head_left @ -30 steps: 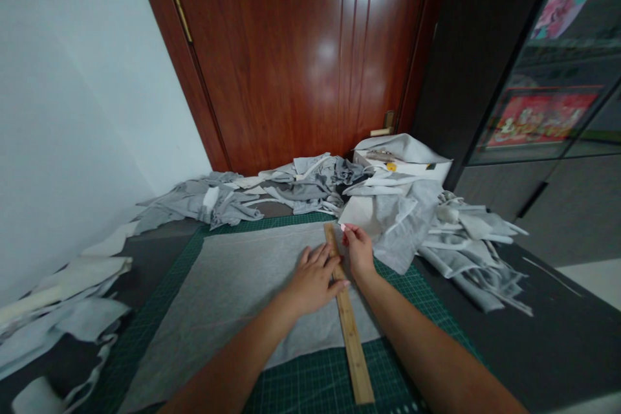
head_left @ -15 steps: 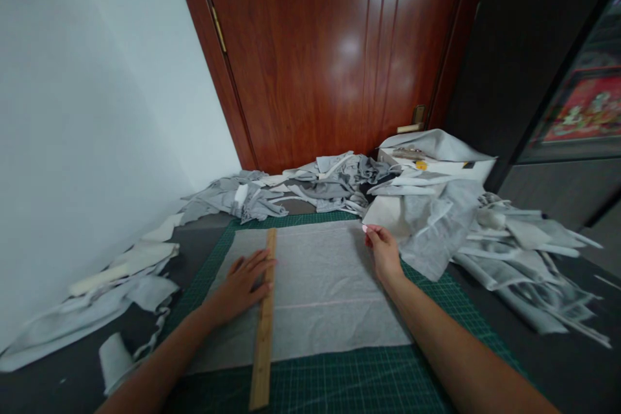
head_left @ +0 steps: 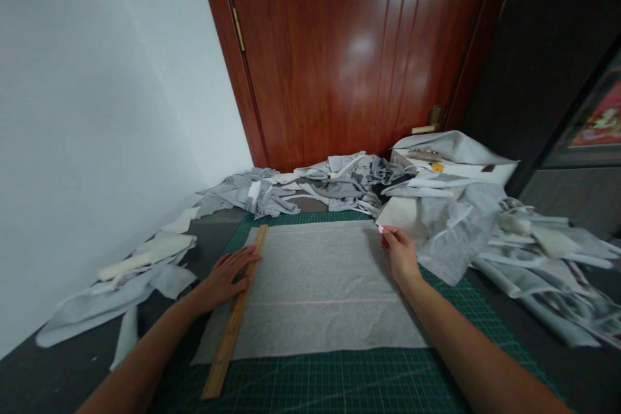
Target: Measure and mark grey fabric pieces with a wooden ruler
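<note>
A light grey piece of fabric [head_left: 315, 265], crossed by a faint pink line, lies spread over the green cutting mat [head_left: 339, 378]. Along the fabric's left part, a wooden ruler [head_left: 228, 336] slants with its near end past the cloth onto the mat. My left hand [head_left: 230, 278] has its fingers over the ruler's upper part and its thumb at the left edge, gripping it. At the fabric's far right corner, my right hand [head_left: 400, 252] pinches a small pale pink piece of tailor's chalk [head_left: 381, 229]. Its fingertips are close to the cloth.
Grey fabric scraps [head_left: 339, 181] are heaped behind the mat. A white box [head_left: 466, 171] with cloth on it stands at the back right, beside a pile of strips [head_left: 548, 252]. More scraps [head_left: 145, 272] lie left along the wall. A wooden door [head_left: 330, 58] rises behind.
My left hand has drawn the ruler leftward across the fabric, and the ruler now slants more. My right hand stays at the far right corner. The whole view has shifted slightly.
</note>
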### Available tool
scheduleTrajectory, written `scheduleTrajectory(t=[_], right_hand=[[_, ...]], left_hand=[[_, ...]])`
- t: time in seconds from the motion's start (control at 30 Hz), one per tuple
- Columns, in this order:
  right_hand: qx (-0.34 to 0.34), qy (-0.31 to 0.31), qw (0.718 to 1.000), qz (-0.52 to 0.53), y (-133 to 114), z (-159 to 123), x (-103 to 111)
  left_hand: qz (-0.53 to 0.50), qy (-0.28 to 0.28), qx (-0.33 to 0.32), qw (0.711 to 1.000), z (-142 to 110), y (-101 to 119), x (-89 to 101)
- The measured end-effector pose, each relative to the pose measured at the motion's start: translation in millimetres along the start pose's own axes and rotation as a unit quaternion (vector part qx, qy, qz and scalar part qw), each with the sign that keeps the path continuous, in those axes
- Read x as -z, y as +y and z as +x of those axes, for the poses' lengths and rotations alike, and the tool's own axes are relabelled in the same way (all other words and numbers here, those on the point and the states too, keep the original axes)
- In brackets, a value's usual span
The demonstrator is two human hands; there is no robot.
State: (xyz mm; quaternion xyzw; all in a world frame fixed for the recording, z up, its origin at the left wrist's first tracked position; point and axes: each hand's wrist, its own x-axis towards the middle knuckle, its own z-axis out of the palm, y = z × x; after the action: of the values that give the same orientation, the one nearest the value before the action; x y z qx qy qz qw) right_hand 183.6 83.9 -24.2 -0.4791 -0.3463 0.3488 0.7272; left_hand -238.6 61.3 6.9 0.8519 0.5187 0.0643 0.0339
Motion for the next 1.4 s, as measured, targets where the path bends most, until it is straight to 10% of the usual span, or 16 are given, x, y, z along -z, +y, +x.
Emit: scheduleTrajectory(t=[1.4], right_hand=[[-0.019, -0.005, 0.999, 0.041, 0.8, -2.7, 1.4]], left_hand=[[-0.035, -0.020, -0.008, 0.999, -8.4, -5.2, 6.6]])
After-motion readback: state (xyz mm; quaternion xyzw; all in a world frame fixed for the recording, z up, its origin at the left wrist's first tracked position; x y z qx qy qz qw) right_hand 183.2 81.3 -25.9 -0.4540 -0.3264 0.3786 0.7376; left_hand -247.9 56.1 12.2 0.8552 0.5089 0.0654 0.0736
